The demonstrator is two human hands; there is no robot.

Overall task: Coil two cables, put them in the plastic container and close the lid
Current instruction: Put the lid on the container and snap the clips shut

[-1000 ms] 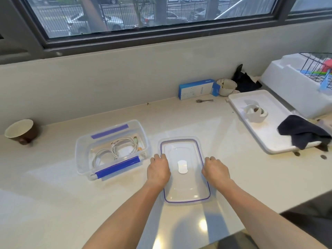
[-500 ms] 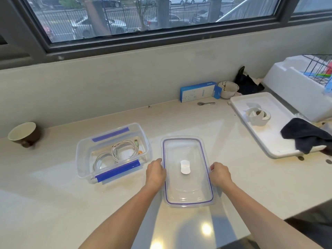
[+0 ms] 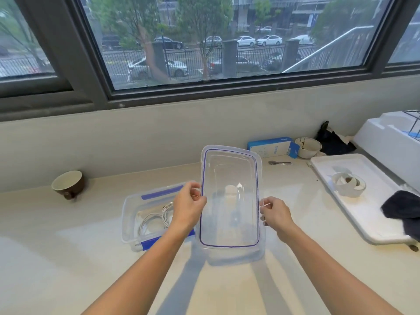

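Note:
A clear plastic lid [image 3: 229, 178] with a purple seal line is held up off the counter, tilted with its far end raised. My left hand [image 3: 188, 206] grips its left long edge and my right hand [image 3: 276, 214] grips its right long edge. To the left, the open clear plastic container [image 3: 131, 214] with blue latches sits on the counter. Coiled white cables [image 3: 152, 221] lie inside it, partly hidden behind my left hand.
A brown cup [image 3: 68, 184] lies at the far left by the wall. A blue box [image 3: 270, 150], a white bowl [image 3: 308, 147] and a spoon [image 3: 280, 163] sit at the back. A white tray [image 3: 368, 214] with tape rolls [image 3: 348, 185] and a dark cloth [image 3: 403, 206] is on the right.
Both hands moved from on top of the lid to its long edges and lifted it off the counter. The view tilted upward.

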